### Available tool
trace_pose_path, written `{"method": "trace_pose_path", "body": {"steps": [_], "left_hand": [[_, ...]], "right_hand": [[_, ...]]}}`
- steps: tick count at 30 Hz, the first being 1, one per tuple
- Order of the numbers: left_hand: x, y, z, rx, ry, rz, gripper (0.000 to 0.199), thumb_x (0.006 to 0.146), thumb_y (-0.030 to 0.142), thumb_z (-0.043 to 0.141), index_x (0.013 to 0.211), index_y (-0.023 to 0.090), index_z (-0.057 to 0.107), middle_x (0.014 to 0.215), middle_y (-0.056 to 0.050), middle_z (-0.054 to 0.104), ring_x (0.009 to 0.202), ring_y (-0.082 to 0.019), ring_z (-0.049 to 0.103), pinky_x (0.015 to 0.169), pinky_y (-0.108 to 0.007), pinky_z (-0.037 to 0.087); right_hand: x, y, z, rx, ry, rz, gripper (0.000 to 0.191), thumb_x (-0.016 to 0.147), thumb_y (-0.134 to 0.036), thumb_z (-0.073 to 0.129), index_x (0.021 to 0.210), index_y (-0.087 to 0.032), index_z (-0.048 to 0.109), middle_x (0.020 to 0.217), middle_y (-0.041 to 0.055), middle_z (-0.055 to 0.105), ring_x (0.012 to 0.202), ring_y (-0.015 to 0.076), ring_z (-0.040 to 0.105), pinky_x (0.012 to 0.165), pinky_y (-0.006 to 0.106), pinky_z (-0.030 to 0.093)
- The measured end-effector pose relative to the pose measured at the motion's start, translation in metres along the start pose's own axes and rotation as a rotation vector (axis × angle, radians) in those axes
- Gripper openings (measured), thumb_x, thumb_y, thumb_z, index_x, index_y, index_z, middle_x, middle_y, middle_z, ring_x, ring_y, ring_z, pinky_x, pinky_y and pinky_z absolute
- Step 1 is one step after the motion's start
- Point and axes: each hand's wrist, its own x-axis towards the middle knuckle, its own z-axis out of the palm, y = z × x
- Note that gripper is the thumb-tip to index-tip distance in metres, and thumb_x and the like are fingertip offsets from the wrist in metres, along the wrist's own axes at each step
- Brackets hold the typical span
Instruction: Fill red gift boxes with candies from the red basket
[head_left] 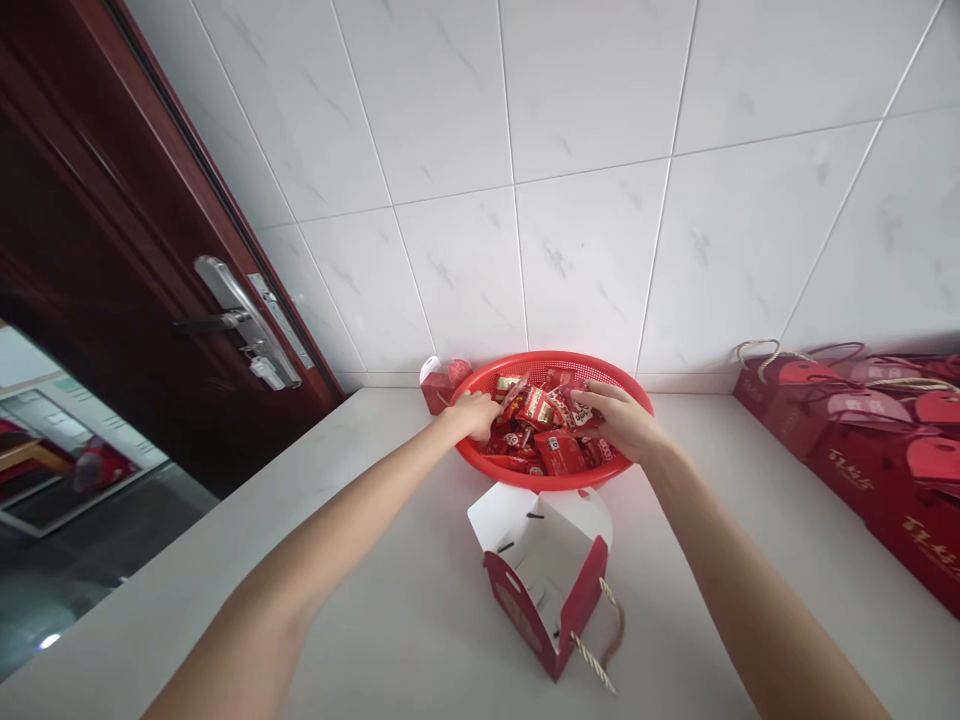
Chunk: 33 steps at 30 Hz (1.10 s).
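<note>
A red plastic basket full of red and gold wrapped candies stands against the tiled wall. My left hand reaches over its left rim, fingers curled down among the wrappers; what they hold, if anything, is hidden. My right hand comes in over the right side, its thumb and fingers closed on a red candy packet. In front of the basket stands an open red gift box with a white inside, raised flaps and a twisted rope handle. Its visible inside holds no candy.
Several red gift boxes with rope handles line the right side of the white counter. A small red box sits behind the basket's left side. At left is a dark red door with keys in its lock.
</note>
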Motion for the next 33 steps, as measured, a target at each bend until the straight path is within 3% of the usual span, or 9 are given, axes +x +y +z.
{"method": "trace_pose_path", "body": {"steps": [4, 6, 13, 21, 29, 33], "left_hand": [[0.007, 0.009, 0.005, 0.050, -0.005, -0.042, 0.060, 0.049, 0.012, 0.084, 0.108, 0.017, 0.073, 0.130, -0.020, 0.061, 0.122, -0.042, 0.056, 0.105, -0.046, 0.043], [0.008, 0.009, 0.006, 0.043, 0.003, -0.046, 0.059, 0.051, 0.012, 0.083, 0.109, 0.017, 0.072, 0.132, -0.020, 0.060, 0.119, -0.041, 0.058, 0.101, -0.045, 0.046], [0.009, -0.004, 0.001, -0.167, 0.094, 0.038, 0.003, 0.071, 0.022, 0.068, 0.072, 0.020, 0.071, 0.086, -0.007, 0.072, 0.085, -0.025, 0.068, 0.077, -0.031, 0.050], [0.010, -0.014, 0.004, -0.672, 0.269, 0.085, 0.032, 0.085, 0.045, 0.058, 0.070, 0.018, 0.063, 0.065, -0.001, 0.066, 0.064, -0.020, 0.064, 0.062, -0.029, 0.048], [0.006, -0.015, 0.000, -0.994, 0.264, 0.155, 0.031, 0.077, 0.046, 0.072, 0.073, 0.015, 0.067, 0.062, 0.000, 0.066, 0.057, -0.016, 0.063, 0.061, -0.030, 0.051], [0.001, -0.009, 0.001, -1.089, 0.260, 0.185, 0.034, 0.078, 0.046, 0.073, 0.087, 0.014, 0.072, 0.064, -0.003, 0.068, 0.060, -0.020, 0.067, 0.059, -0.033, 0.054]], "right_hand": [[-0.001, 0.000, 0.001, 0.006, 0.018, -0.004, 0.006, 0.081, -0.016, 0.068, 0.086, -0.019, 0.069, 0.092, 0.0042, 0.067, 0.086, 0.0179, 0.065, 0.060, 0.029, 0.064], [-0.001, 0.000, 0.002, -0.006, 0.003, -0.012, 0.006, 0.081, -0.016, 0.068, 0.086, -0.018, 0.069, 0.092, 0.0044, 0.067, 0.084, 0.0173, 0.064, 0.059, 0.028, 0.064], [-0.001, 0.000, 0.001, -0.013, -0.028, -0.024, 0.007, 0.078, -0.018, 0.071, 0.084, -0.019, 0.068, 0.090, 0.0042, 0.069, 0.084, 0.0169, 0.065, 0.060, 0.024, 0.062], [0.003, 0.005, -0.002, -0.002, -0.054, -0.050, 0.006, 0.076, -0.020, 0.073, 0.082, -0.021, 0.070, 0.092, 0.0034, 0.071, 0.085, 0.0184, 0.067, 0.060, 0.026, 0.063], [0.006, 0.007, -0.003, -0.013, -0.040, -0.049, 0.005, 0.078, -0.019, 0.073, 0.082, -0.021, 0.073, 0.089, 0.0035, 0.071, 0.082, 0.0175, 0.066, 0.056, 0.024, 0.061], [0.004, 0.005, -0.003, 0.000, -0.075, -0.050, 0.003, 0.078, -0.019, 0.071, 0.081, -0.020, 0.072, 0.086, 0.0031, 0.070, 0.081, 0.0170, 0.066, 0.059, 0.025, 0.062]]}}
